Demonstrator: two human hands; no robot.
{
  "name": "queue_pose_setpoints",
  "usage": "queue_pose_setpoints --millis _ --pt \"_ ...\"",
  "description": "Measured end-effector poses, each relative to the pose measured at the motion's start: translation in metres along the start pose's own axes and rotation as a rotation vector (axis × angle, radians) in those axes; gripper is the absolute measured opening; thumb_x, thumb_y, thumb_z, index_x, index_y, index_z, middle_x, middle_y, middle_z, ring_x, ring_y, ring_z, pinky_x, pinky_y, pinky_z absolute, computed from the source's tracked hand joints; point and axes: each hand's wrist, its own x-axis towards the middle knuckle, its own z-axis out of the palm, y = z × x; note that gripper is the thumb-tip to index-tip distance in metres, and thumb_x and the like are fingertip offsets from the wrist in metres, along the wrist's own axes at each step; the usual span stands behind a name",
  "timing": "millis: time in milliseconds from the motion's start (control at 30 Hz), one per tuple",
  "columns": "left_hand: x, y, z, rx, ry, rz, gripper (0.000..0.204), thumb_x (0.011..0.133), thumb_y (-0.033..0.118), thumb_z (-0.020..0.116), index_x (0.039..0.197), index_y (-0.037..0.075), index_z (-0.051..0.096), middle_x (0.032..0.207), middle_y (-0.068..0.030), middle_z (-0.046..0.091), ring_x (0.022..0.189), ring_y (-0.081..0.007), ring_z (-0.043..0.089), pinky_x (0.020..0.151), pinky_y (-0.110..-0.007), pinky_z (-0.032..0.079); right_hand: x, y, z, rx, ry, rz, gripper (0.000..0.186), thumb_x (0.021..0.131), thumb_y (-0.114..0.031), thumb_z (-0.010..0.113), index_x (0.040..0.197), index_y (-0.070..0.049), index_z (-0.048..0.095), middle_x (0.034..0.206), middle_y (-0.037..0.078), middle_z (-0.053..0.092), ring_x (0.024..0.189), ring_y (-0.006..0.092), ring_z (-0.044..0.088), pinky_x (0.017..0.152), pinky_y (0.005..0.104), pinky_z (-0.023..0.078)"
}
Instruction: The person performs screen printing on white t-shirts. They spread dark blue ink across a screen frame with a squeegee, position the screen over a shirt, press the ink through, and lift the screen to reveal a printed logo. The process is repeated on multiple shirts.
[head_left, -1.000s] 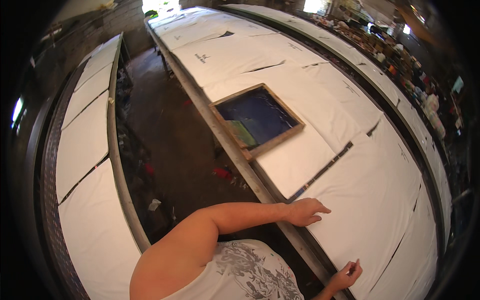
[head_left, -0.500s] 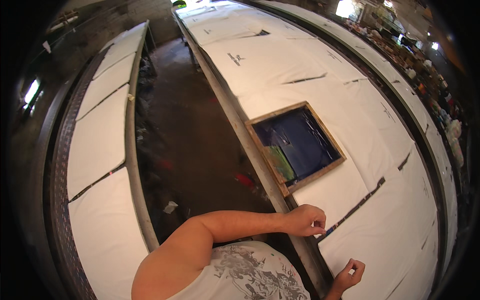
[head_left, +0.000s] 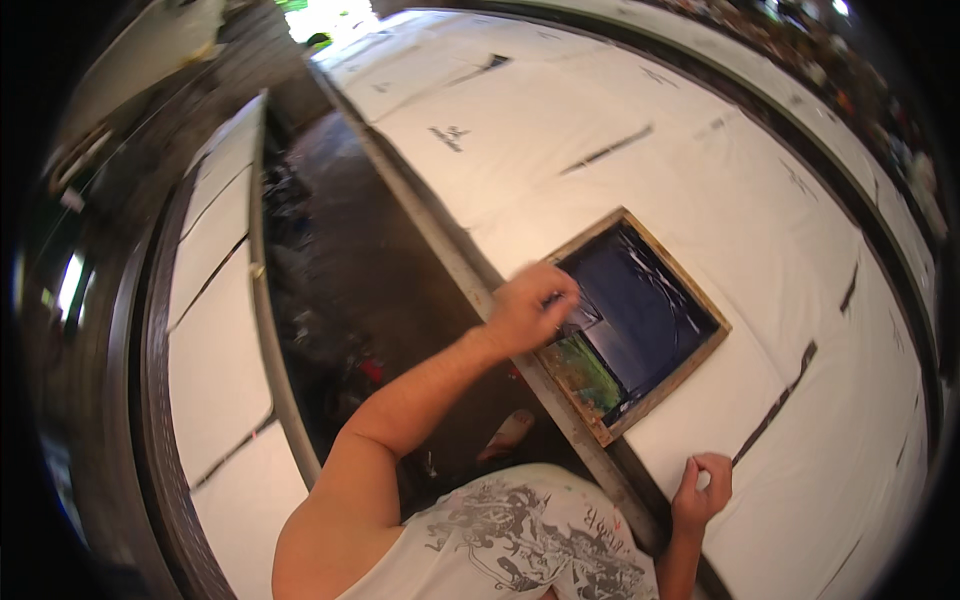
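Observation:
A wooden-framed printing screen (head_left: 690, 300) with dark blue mesh lies on the white cloth (head_left: 620, 110) of a long table. Green and yellow ink is smeared in its near corner (head_left: 590, 375). My left hand (head_left: 525, 308) reaches over the table's metal edge (head_left: 480, 290), and its blurred fingers curl over the frame's near-left side. My right hand (head_left: 702, 490) rests lower on the cloth with its fingers curled in, just beside the end of a dark strip (head_left: 775, 405). I cannot tell whether it pinches anything.
A dark aisle (head_left: 350, 260) with clutter on the floor runs between this table and a second white-covered table (head_left: 215, 330) on the left. Several dark strips mark the cloth along the table. Shelves with goods line the far right wall (head_left: 900, 140).
My left hand has left the table edge and moved up onto the screen frame. The view has shifted, so the frame now sits closer. My right hand stays on the cloth.

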Motion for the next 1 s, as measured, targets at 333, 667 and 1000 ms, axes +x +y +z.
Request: queue_pose_setpoints --millis 333,667,1000 --pt "0.043 -0.140 -0.009 -0.048 -0.315 -0.096 0.046 0.096 0.000 0.084 0.141 0.007 0.080 0.156 -0.0201 0.072 0.143 -0.0396 0.067 0.119 -0.049 0.056 -0.002 -0.067 0.105 -0.187 -0.057 0.520 0.049 0.101 0.000 0.078 0.149 0.002 0.072 0.140 0.023 0.072 0.127 0.0356 0.071 0.106 0.0422 0.058" --pt "0.040 -0.153 0.005 -0.244 -0.438 -0.258 0.060 0.088 -0.006 0.081 0.147 0.004 0.077 0.158 -0.0221 0.069 0.149 -0.0373 0.066 0.127 -0.046 0.052 -0.012 -0.092 0.150 0.050 0.211 0.979 0.058 0.107 0.000 0.075 0.163 0.004 0.061 0.149 0.015 0.067 0.123 0.0222 0.068 0.106 0.0351 0.059" --pt "0.030 -0.168 0.011 -0.384 -0.414 -0.310 0.062 0.085 -0.006 0.076 0.146 0.004 0.076 0.158 -0.0237 0.068 0.151 -0.0389 0.063 0.131 -0.047 0.048 0.011 -0.103 0.159 -0.259 0.091 0.877 0.054 0.100 -0.001 0.080 0.153 0.002 0.070 0.144 0.015 0.070 0.123 0.0265 0.069 0.103 0.0388 0.059"
